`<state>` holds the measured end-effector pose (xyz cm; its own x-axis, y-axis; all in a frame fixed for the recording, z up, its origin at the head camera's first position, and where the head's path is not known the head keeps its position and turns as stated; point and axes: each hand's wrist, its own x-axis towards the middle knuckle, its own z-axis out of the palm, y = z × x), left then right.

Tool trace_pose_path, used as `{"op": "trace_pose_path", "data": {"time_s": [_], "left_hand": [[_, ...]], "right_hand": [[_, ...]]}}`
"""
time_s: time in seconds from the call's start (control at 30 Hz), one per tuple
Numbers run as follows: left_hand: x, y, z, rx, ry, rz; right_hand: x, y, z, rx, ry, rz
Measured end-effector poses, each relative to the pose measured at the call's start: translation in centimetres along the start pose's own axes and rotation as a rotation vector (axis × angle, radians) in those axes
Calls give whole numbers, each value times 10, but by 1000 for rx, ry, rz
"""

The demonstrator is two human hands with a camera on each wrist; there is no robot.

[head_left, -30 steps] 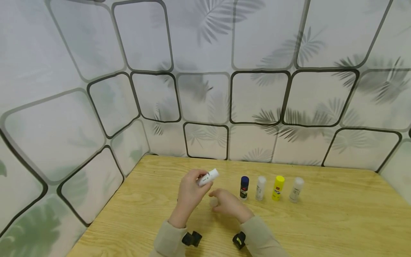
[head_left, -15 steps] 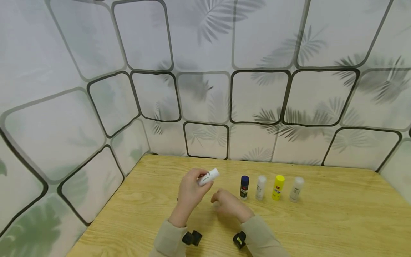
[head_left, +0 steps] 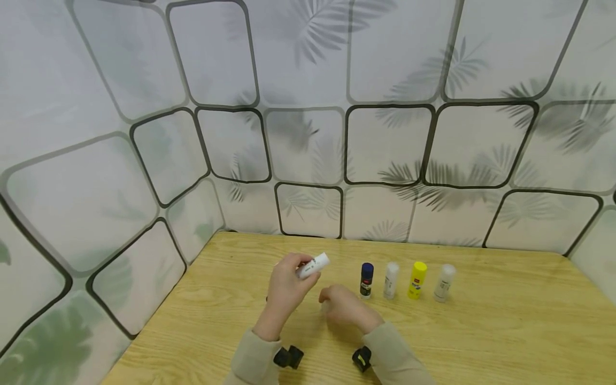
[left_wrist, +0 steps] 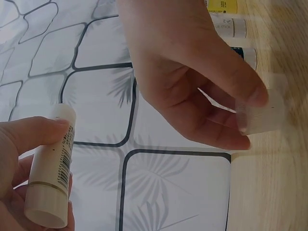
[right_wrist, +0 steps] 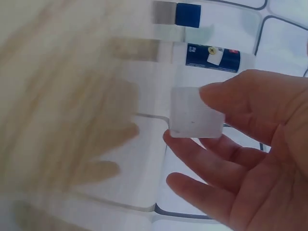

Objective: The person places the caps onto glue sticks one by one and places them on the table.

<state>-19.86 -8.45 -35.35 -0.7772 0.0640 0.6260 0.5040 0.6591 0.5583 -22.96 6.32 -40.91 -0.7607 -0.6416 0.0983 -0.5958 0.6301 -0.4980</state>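
Observation:
My left hand (head_left: 284, 283) grips a white glue stick (head_left: 313, 266), tilted and raised above the table. In the left wrist view this glue stick (left_wrist: 50, 168) shows a barcode, with the thumb pressed along its side. My right hand (head_left: 344, 307) is low over the table, to the right of the left hand. Between thumb and fingers it pinches a translucent white cap (right_wrist: 195, 113), mostly hidden in the head view. Whether the cap touches the table, I cannot tell. Beyond it in the right wrist view stand a blue-labelled glue stick (right_wrist: 212, 57) and a small blue cap (right_wrist: 187, 14).
To the right of the right hand, a row stands upright: a dark-blue-capped glue stick (head_left: 366, 280), a white one (head_left: 391, 280), a yellow one (head_left: 417, 280) and another white one (head_left: 444, 283). Behind the wooden table (head_left: 505, 321) hangs a patterned curtain (head_left: 308, 144).
My right hand has shifted slightly to the right and toward me, with the cap between its fingers. The left hand and its glue stick have barely moved.

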Motion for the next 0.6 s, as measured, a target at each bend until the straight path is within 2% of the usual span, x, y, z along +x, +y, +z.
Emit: {"op": "trace_pose_path", "data": {"time_s": [0.17, 0.47, 0.6], "left_hand": [[-1, 1, 0, 3, -7, 5], [-2, 2, 0, 11, -35, 13], [-2, 3, 0, -10, -58, 20]], "right_hand": [[-3, -3, -11, 44, 55, 34], [-15, -6, -36, 91, 191, -13], [-20, -7, -44, 144, 265, 26]]}}
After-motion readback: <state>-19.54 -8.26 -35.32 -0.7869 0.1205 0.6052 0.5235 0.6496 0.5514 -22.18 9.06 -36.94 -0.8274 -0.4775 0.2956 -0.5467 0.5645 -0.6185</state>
